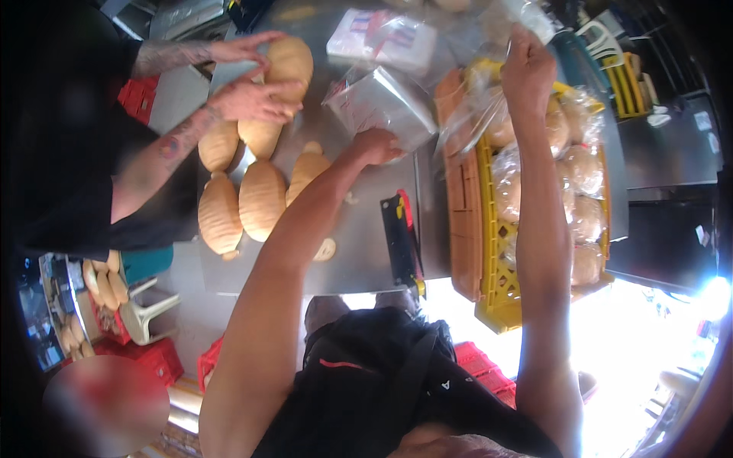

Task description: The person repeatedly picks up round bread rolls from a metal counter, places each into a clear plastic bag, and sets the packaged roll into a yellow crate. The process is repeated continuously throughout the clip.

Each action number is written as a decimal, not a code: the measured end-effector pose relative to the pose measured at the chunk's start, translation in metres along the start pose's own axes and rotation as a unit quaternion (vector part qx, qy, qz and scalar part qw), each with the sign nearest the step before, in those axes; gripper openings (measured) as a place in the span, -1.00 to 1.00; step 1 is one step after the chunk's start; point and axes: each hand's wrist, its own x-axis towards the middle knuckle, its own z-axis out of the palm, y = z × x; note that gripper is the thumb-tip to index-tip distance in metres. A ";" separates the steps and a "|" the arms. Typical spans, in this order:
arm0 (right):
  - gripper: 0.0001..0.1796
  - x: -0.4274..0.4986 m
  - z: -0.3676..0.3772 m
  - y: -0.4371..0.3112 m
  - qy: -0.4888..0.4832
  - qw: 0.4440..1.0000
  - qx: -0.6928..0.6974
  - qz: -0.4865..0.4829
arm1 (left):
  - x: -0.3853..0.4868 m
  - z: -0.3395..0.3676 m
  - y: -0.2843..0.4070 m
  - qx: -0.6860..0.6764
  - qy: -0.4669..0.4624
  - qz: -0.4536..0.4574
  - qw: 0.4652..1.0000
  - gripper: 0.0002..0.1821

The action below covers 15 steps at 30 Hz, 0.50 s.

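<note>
My left hand point(378, 146) rests at the near edge of a stack of clear plastic bags point(386, 106) on the steel table point(355, 240); whether its fingers grip a bag cannot be told. Raised at the upper right, my right hand point(529, 66) is closed on a clear plastic bag point(478, 109) that hangs over the crate's edge. Ridged bread loaves point(262, 200) lie at the left of the table. Another loaf point(309, 172) is partly behind my left forearm. Bagged loaves point(585, 217) fill a yellow plastic crate point(498, 297) beneath my right arm.
A co-worker's hands point(257, 100) touch a loaf point(292, 60) across the table at the left. A black tool with red and yellow parts point(398, 235) lies by the table's right side. A packet of bags point(381, 40) lies farther back. An orange crate wall point(464, 200) stands beside the yellow crate.
</note>
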 end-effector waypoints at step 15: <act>-0.58 -0.086 -0.141 -0.149 -0.153 0.955 0.252 0.002 | -0.150 -0.276 0.199 -0.371 0.308 0.355 0.801 -0.79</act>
